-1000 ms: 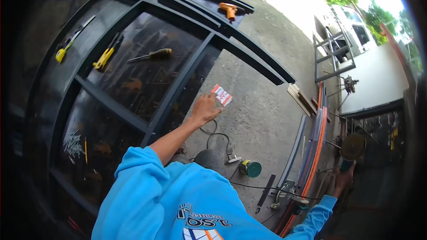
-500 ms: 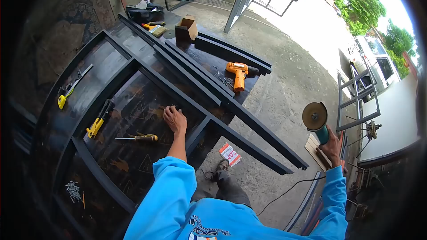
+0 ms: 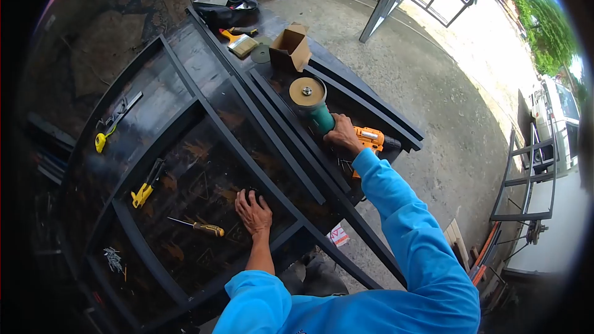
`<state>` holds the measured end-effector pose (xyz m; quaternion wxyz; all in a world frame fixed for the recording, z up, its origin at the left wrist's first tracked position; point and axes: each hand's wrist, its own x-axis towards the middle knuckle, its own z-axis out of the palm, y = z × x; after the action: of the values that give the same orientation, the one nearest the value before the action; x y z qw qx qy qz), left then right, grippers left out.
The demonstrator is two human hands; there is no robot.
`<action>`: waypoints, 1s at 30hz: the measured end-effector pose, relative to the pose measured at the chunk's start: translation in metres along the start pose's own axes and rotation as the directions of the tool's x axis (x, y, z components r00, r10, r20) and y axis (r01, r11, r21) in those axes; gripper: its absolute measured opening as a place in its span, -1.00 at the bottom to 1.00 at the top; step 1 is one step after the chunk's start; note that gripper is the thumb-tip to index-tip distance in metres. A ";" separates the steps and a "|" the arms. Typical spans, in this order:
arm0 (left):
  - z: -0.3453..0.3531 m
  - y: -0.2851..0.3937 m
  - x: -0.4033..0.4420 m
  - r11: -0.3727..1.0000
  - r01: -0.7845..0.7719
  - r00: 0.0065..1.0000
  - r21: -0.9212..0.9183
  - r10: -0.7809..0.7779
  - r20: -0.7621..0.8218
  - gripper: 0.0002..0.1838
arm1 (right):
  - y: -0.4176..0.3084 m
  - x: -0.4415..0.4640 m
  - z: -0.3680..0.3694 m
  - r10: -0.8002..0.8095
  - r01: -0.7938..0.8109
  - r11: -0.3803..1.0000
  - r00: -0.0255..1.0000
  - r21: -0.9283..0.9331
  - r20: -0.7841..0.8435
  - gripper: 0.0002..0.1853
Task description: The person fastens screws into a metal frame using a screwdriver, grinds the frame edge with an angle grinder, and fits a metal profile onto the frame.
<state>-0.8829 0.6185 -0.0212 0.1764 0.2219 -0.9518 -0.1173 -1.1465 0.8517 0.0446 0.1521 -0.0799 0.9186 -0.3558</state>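
Note:
My right hand (image 3: 344, 133) is wrapped round the green body of an angle grinder (image 3: 321, 119), its tan disc (image 3: 307, 91) facing up over the dark table. Partly behind this hand lies an orange cordless drill (image 3: 369, 138). My left hand (image 3: 253, 212) rests palm down on the dark tabletop with fingers apart, inside the black metal frame (image 3: 230, 138). Left of it lies a screwdriver (image 3: 207, 228); farther left are yellow-handled pliers or snips (image 3: 147, 184).
A small cardboard box (image 3: 289, 49), a paintbrush (image 3: 241, 44) and a loose disc (image 3: 260, 54) sit at the table's far end. Small fasteners (image 3: 113, 259) and a yellow tape measure (image 3: 101, 142) lie leftward. Another metal frame (image 3: 526, 179) leans at right.
My right hand has carried the grinder from beside the table, leftward and over it, near the drill. My left hand has flattened, its fingers spreading. The view has shifted.

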 end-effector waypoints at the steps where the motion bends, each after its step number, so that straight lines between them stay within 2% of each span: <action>1: 0.000 0.000 0.001 1.000 0.001 1.000 -0.017 0.000 0.012 -0.66 | 0.001 0.007 0.016 -0.043 0.035 0.994 0.996 -0.106 -0.075 -0.24; 2: 0.001 0.000 0.003 0.999 0.007 1.000 -0.035 -0.006 0.019 -0.65 | -0.008 0.010 0.026 -0.101 0.068 0.974 0.984 -0.215 -0.144 -0.24; 4: 0.004 -0.001 0.004 0.999 0.042 0.999 -0.034 -0.041 0.017 -0.64 | -0.007 0.011 0.023 -0.164 0.146 0.962 0.985 -0.233 -0.056 -0.22; 6: 0.001 0.001 0.005 1.000 0.011 0.999 -0.027 -0.010 0.038 -0.64 | 0.003 0.014 0.024 -0.168 0.165 0.961 0.986 -0.222 0.006 -0.13; 7: 0.003 0.001 0.004 0.999 0.014 1.000 -0.035 -0.013 0.028 -0.64 | 0.010 0.017 0.018 -0.184 0.202 0.958 0.977 -0.202 0.103 0.00; 8: 0.002 0.001 0.005 0.999 0.017 0.999 -0.039 -0.016 0.038 -0.64 | 0.003 0.020 -0.004 -0.172 0.214 0.962 0.957 -0.170 0.235 -0.06; 9: 0.001 0.002 0.004 0.998 0.042 0.999 -0.046 -0.041 0.034 -0.64 | -0.017 0.018 -0.033 -0.071 0.073 0.997 0.954 0.002 0.290 -0.25; 10: 0.003 0.001 0.003 0.997 0.062 0.997 -0.040 -0.060 0.050 -0.64 | 0.003 0.031 -0.041 -0.142 0.143 0.985 0.990 -0.098 0.016 -0.44; 11: -0.003 0.004 0.005 0.995 0.082 0.996 -0.060 -0.080 0.044 -0.65 | 0.016 0.039 -0.062 -0.258 0.212 0.931 0.958 -0.297 -0.123 -0.48; 12: -0.005 0.004 0.005 0.990 0.100 0.995 -0.098 -0.096 0.039 -0.65 | 0.021 0.036 -0.076 -0.370 0.184 0.799 0.901 -0.573 -0.226 -0.49; 13: -0.007 0.003 0.005 0.988 0.094 0.996 -0.125 -0.093 0.017 -0.66 | 0.031 0.037 -0.088 -0.280 0.077 0.718 0.942 -0.692 -0.186 -0.48; 14: -0.001 0.003 0.001 0.988 0.101 0.994 -0.116 -0.105 -0.023 -0.64 | 0.071 0.060 -0.101 -0.195 0.136 0.767 0.980 -0.627 -0.026 -0.40; 15: 0.000 0.002 0.002 0.982 0.136 0.990 -0.133 -0.128 0.065 -0.62 | 0.149 0.101 -0.105 -0.217 0.188 0.738 0.975 -0.648 0.036 -0.33; 16: 0.016 -0.002 -0.003 0.984 0.116 0.993 -0.137 -0.113 0.026 -0.60 | 0.151 0.092 -0.097 -0.083 0.032 0.677 0.996 -0.736 -0.033 -0.27; 18: 0.007 -0.002 0.003 0.975 0.150 0.988 -0.166 -0.142 0.061 -0.59 | 0.172 0.105 -0.105 -0.099 0.075 0.675 0.995 -0.734 0.011 -0.24; 20: 0.008 0.000 -0.001 0.986 0.116 0.992 -0.123 -0.110 0.054 -0.60 | 0.178 0.118 -0.118 -0.096 0.091 0.665 0.995 -0.741 0.037 -0.21; 22: 0.009 -0.002 -0.001 0.988 0.099 0.995 -0.116 -0.095 0.041 -0.58 | 0.172 0.127 -0.133 -0.102 0.053 0.551 0.995 -0.833 -0.004 -0.18; 23: 0.010 -0.003 -0.001 0.987 0.102 0.995 -0.123 -0.099 0.032 -0.57 | 0.149 0.124 -0.143 -0.025 -0.013 0.532 0.999 -0.847 -0.031 -0.19; 24: 0.011 -0.002 -0.002 0.985 0.107 0.994 -0.134 -0.105 0.023 -0.57 | 0.165 0.136 -0.160 -0.148 0.007 0.492 0.986 -0.870 -0.076 -0.21; 26: 0.010 -0.003 -0.004 0.987 0.083 0.997 -0.141 -0.083 0.003 -0.56 | 0.125 0.116 -0.189 -0.185 0.029 0.537 0.979 -0.843 -0.084 -0.21; 28: 0.008 -0.002 -0.001 0.991 0.072 0.997 -0.113 -0.076 -0.029 -0.57 | 0.115 0.109 -0.225 -0.302 -0.009 0.517 0.934 -0.856 -0.192 -0.21; 29: 0.011 -0.002 -0.001 0.990 0.078 0.996 -0.121 -0.084 -0.040 -0.58 | 0.067 0.074 -0.230 -0.201 -0.028 0.634 0.959 -0.773 -0.199 -0.23; 30: 0.010 -0.002 -0.002 0.990 0.067 0.996 -0.121 -0.073 -0.049 -0.59 | 0.059 0.060 -0.240 -0.208 -0.048 0.616 0.953 -0.787 -0.221 -0.23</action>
<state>-0.8848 0.6189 -0.0318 0.2104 0.2474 -0.9296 -0.1741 -1.2862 1.0307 0.1595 -0.0505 -0.1264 0.9884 0.0666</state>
